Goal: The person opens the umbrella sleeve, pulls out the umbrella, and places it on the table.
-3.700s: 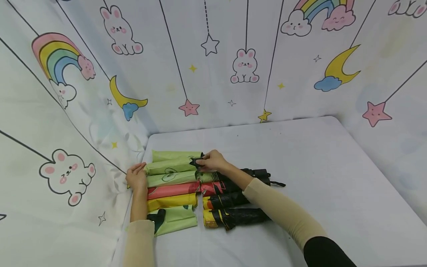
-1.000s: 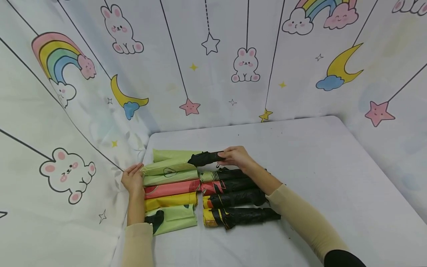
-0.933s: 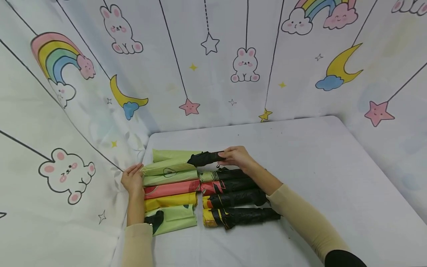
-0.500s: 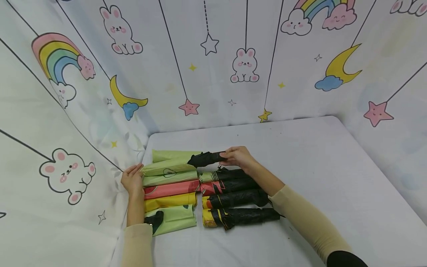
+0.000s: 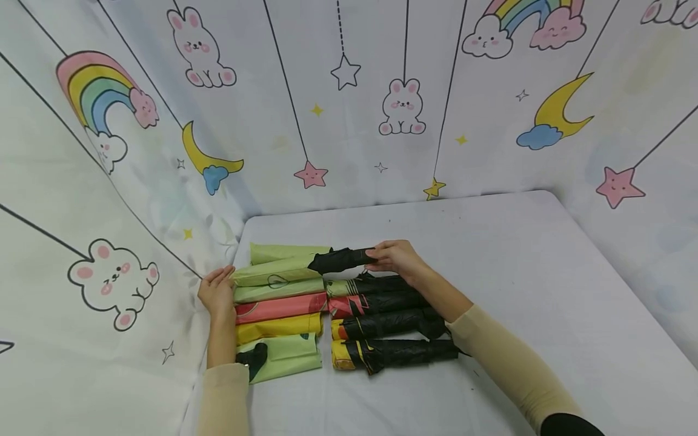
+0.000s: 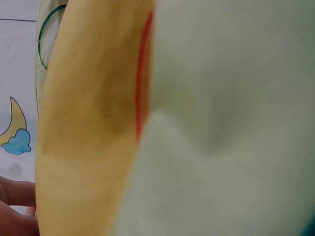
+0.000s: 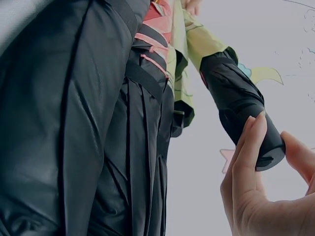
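Note:
In the head view a folded black umbrella (image 5: 338, 260) sticks partway out of a light green sleeve (image 5: 275, 271); the rest is hidden inside. My right hand (image 5: 400, 260) pinches the umbrella's free end between thumb and fingers, as the right wrist view shows with the handle (image 7: 270, 150). At the sleeve's far left end, my left hand (image 5: 217, 293) pinches the green fabric. Large blurred yellow (image 6: 88, 118) and pale green sleeves fill the left wrist view, with only some left fingers (image 6: 17, 196) showing at its edge.
Below lie other sleeves: green (image 5: 280, 292), red (image 5: 280, 309), yellow (image 5: 278, 330) and green (image 5: 294, 357). Several folded umbrellas (image 5: 403, 350) lie to their right. Another green sleeve (image 5: 289, 251) is behind. A white patterned curtain (image 5: 349, 145) borders the white table (image 5: 491, 236).
My right hand has moved right, drawing the umbrella out of the green sleeve, where only its tip showed earlier. Over the last second it moved slightly farther. My left hand shifted slightly left, then stayed.

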Action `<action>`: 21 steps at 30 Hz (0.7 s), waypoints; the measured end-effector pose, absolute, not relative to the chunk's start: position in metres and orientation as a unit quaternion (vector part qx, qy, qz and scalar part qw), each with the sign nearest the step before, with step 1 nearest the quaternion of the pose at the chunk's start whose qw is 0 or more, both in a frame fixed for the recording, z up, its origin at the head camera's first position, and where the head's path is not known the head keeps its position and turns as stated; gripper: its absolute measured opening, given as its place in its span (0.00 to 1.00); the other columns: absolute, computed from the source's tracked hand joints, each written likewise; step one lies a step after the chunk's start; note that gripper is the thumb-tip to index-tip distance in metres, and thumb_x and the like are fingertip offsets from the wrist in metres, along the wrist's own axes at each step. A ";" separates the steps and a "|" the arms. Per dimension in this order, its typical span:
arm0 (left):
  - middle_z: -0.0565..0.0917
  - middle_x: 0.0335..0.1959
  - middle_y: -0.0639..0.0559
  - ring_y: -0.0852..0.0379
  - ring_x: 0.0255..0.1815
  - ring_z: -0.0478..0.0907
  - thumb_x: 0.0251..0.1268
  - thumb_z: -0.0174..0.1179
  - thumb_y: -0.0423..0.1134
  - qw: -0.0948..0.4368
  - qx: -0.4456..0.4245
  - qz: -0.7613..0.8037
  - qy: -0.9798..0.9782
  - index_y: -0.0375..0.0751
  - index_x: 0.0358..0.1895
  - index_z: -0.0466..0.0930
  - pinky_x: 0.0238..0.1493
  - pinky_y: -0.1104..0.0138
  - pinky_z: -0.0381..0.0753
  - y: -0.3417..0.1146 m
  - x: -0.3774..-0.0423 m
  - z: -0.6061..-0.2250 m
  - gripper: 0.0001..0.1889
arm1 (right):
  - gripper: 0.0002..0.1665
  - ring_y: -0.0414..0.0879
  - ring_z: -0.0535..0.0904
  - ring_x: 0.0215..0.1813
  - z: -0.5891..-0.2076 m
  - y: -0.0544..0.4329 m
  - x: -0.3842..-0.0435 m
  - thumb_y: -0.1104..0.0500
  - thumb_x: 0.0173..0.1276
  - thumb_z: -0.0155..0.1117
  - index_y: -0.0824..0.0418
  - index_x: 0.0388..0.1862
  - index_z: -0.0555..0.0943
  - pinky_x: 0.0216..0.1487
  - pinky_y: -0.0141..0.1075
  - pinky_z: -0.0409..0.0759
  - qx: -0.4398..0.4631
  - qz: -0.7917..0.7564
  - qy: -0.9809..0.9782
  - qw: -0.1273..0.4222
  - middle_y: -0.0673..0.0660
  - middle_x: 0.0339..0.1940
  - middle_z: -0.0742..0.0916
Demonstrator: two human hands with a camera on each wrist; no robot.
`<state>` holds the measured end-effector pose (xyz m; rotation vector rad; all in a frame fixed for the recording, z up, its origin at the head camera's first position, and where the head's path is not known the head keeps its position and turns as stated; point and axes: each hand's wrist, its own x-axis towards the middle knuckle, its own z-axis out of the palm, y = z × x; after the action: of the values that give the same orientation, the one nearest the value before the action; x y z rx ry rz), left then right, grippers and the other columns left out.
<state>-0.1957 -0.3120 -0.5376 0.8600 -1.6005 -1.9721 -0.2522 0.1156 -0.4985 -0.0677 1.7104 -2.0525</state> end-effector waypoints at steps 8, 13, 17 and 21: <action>0.80 0.65 0.31 0.47 0.64 0.82 0.67 0.50 0.15 0.230 0.313 -0.714 -0.582 0.28 0.64 0.70 0.39 0.75 0.80 -0.312 -0.196 -0.536 0.23 | 0.11 0.53 0.92 0.40 -0.497 0.121 -0.251 0.66 0.71 0.71 0.72 0.45 0.81 0.60 0.55 0.83 -0.017 -0.750 0.620 0.228 0.61 0.35 0.89; 0.80 0.65 0.30 0.45 0.65 0.82 0.68 0.51 0.15 0.232 0.308 -0.717 -0.580 0.28 0.64 0.70 0.44 0.75 0.82 -0.313 -0.196 -0.537 0.22 | 0.10 0.53 0.92 0.40 -0.497 0.124 -0.250 0.66 0.71 0.70 0.72 0.45 0.81 0.60 0.55 0.83 -0.020 -0.752 0.619 0.225 0.61 0.36 0.88; 0.80 0.65 0.31 0.44 0.65 0.82 0.69 0.52 0.16 0.231 0.306 -0.719 -0.580 0.29 0.63 0.71 0.45 0.75 0.81 -0.313 -0.197 -0.539 0.21 | 0.10 0.53 0.92 0.40 -0.497 0.126 -0.251 0.66 0.71 0.71 0.71 0.44 0.82 0.56 0.51 0.86 -0.020 -0.749 0.622 0.227 0.60 0.36 0.88; 0.81 0.64 0.31 0.45 0.65 0.82 0.67 0.51 0.15 0.238 0.313 -0.719 -0.574 0.30 0.61 0.71 0.44 0.75 0.81 -0.314 -0.199 -0.539 0.21 | 0.11 0.54 0.92 0.42 -0.496 0.129 -0.252 0.64 0.71 0.72 0.71 0.44 0.82 0.58 0.52 0.85 -0.024 -0.749 0.622 0.228 0.61 0.37 0.87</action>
<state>-0.1989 -0.3144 -0.5393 0.8567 -1.5722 -1.9689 -0.2516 0.1289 -0.4961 -0.0656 1.7140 -2.0618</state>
